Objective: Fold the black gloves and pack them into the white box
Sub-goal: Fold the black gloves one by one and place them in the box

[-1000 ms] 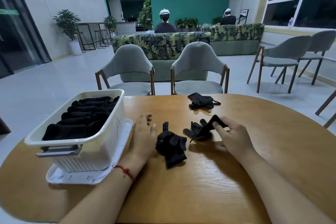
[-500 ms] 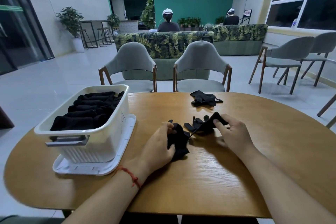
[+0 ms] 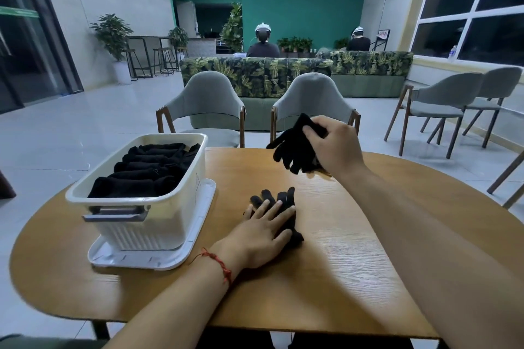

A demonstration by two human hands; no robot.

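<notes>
Left hand (image 3: 263, 235) flat; right hand (image 3: 337, 147) aloft, fingers (image 3: 313, 129) curled.

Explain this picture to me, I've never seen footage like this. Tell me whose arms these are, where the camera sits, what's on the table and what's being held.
There is no machine here. The arms belong to a person wearing a wide-angle camera on the head, so you look forward and down as they do. This single view shows a wooden table. On its left side stands a white box on a white tray, with a row of folded gloves inside. The left hand, with a red string at the wrist, lies flat with straight fingers on a black glove on the table, pressing it down. The right hand is raised above the far side of the table and grips a second glove, whose fingers hang down.
</notes>
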